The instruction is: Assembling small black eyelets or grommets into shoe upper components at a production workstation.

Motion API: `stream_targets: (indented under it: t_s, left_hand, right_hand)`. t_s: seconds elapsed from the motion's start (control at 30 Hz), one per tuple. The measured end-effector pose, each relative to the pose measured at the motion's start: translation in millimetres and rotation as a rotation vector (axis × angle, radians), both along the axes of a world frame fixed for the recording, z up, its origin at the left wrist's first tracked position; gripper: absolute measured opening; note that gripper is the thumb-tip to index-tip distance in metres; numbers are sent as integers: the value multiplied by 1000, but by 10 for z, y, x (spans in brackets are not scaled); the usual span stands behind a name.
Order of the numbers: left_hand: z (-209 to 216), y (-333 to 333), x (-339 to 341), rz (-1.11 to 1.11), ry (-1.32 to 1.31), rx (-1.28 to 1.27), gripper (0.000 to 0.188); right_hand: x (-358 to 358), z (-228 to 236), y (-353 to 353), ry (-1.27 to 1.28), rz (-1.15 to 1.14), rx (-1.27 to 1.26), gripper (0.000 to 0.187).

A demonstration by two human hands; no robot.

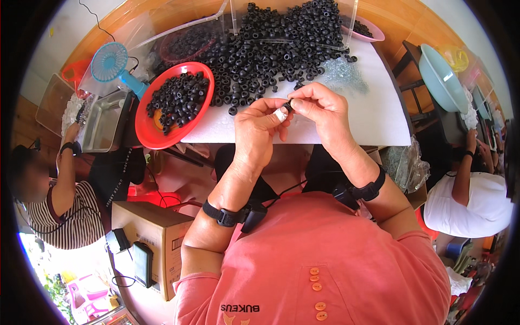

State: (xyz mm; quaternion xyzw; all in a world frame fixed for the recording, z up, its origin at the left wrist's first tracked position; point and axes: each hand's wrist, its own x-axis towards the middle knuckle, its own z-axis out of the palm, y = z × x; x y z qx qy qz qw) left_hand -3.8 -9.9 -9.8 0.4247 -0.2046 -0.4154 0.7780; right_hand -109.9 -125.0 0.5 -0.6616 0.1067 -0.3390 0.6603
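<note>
Between my two hands, just above the near side of the white table, is a small black hollow part (287,106). The thumb and fingers of my left hand (255,129) are closed on it; white tape wraps that thumb. From the other side, my right hand (328,112) pinches at the same part with thumb and index finger. Whether a smaller piece sits between those fingertips is hidden. Beyond my hands spreads a large heap of similar black parts (271,46). A small pile of clear, glassy pieces (344,75) lies to its right.
A red bowl (145,135) of black parts stands left, near a blue fan (110,62) and a metal tray (103,122). A pink bowl (374,31) is at the far right. Co-workers sit on both sides; a blue basin (441,76) is by the right one. A cardboard box (143,222) stands lower left.
</note>
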Motion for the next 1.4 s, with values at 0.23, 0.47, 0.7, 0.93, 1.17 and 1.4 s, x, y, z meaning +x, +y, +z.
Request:
stream_targets:
  t_s: [0.23,0.47,0.7,0.93,1.17,1.4]
  left_hand:
    - [4,21,14,-14,8,-4,13]
    - [22,31,-6,-11,-23,22,12]
    - [24,39,-45,32,-49,57,13]
    - [-20,17,-85,77,-132,72,12]
    - [-5,6,-84,87,-126,96,12]
    - [-17,7,-112,80,-175,148,15]
  right_hand:
    - [21,-3,10,-15,36,7,7]
    - [2,-23,-44,9,26,-124,8]
    - [-25,-2,-8,10,114,86,8]
    - [-46,-17,-141,89,72,-158,5]
    - [-70,17,-123,41,-121,-690,8]
    - [-64,37,-116,61,-202,-918,11]
